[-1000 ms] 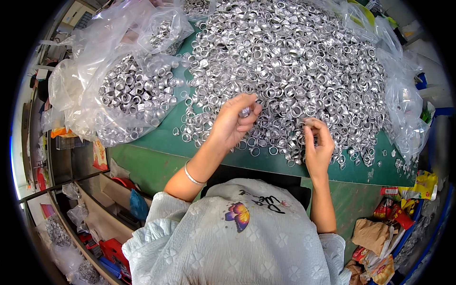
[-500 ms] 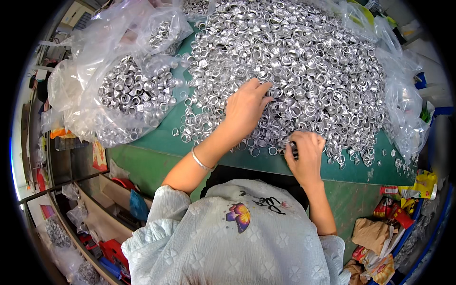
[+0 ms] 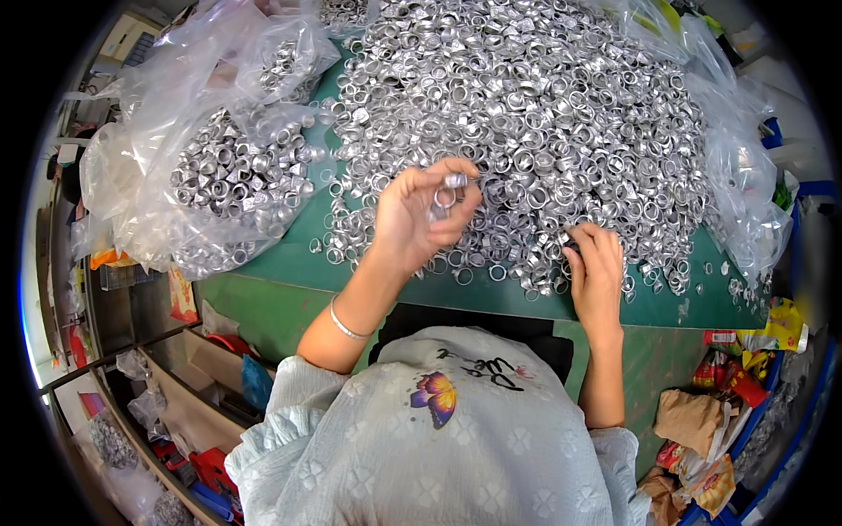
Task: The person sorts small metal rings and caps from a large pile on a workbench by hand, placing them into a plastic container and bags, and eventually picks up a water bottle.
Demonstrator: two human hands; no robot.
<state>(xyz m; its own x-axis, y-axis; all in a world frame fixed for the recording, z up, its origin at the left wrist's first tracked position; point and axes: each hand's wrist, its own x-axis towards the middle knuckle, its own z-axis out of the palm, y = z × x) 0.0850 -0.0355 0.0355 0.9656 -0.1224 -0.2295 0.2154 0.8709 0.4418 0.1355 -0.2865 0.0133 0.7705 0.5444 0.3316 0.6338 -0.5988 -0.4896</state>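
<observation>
Pinched between our left hand (image 3: 419,219) thumb and fingertips is a small silver metal ring (image 3: 453,182), lifted just above the heap, with a second ring (image 3: 441,199) showing against the palm below it. Our right hand (image 3: 596,276) rests palm down at the near edge of the heap, fingers curled over a small dark object (image 3: 570,248); we cannot tell whether they clasp it. Beyond and to either side of the raised ring spreads a large loose heap of silver rings (image 3: 544,114) across a green table (image 3: 289,276), with stray rings scattered at its near edge. Left of the grip, clear plastic bags (image 3: 132,175) hold more of the same rings, one bag lying open with its contents bunched inside. Another clear plastic sheet (image 3: 745,193) wraps the heap's right edge. Below the grip we see our pale patterned shirt (image 3: 421,438) with a butterfly print. Low on the left are shelves (image 3: 167,394) with bagged goods; low on the right, crumpled colourful wrappers (image 3: 719,412)
</observation>
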